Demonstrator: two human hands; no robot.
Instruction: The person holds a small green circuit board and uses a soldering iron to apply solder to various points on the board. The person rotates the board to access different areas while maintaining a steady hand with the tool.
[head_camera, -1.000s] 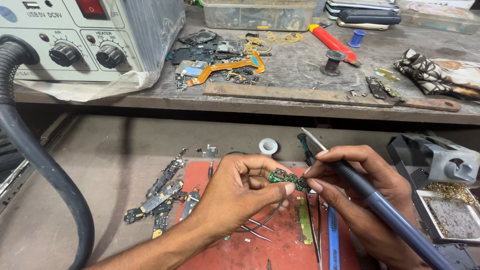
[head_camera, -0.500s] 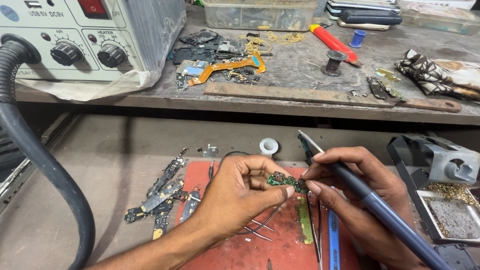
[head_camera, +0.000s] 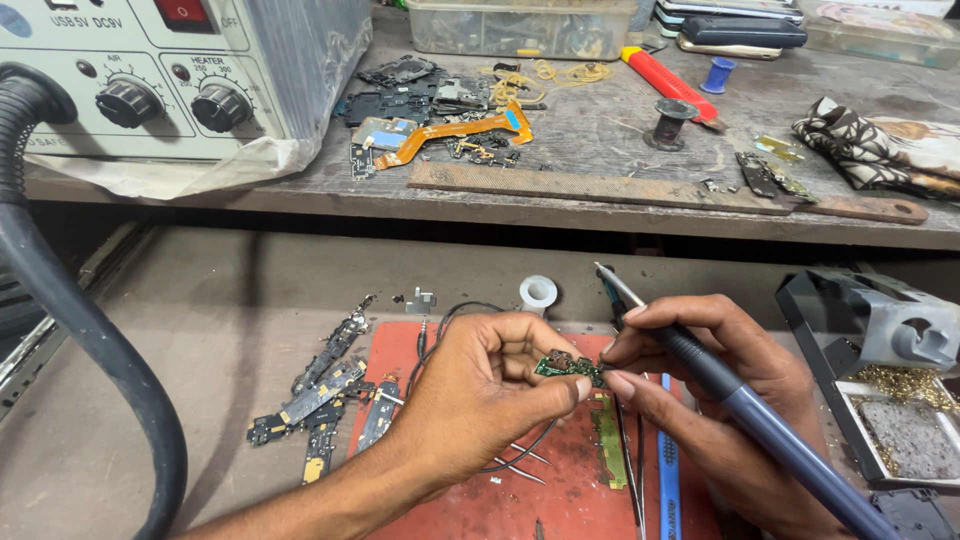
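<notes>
My left hand pinches a small green circuit board between thumb and fingers, over a red work mat. My right hand touches the same board with its fingertips and holds a soldering iron with a dark and blue handle. The iron's metal tip points up and away from the board. Another green board strip lies on the mat beneath the hands.
Several small phone boards lie left of the mat, a white ring behind it. A black hose curves down the left from a hot-air station. A soldering stand with brass wool sits right. The upper shelf holds parts, a file and a cloth.
The view has shifted slightly. Both hands hold the same pose around the small board, with only tiny finger movement.
</notes>
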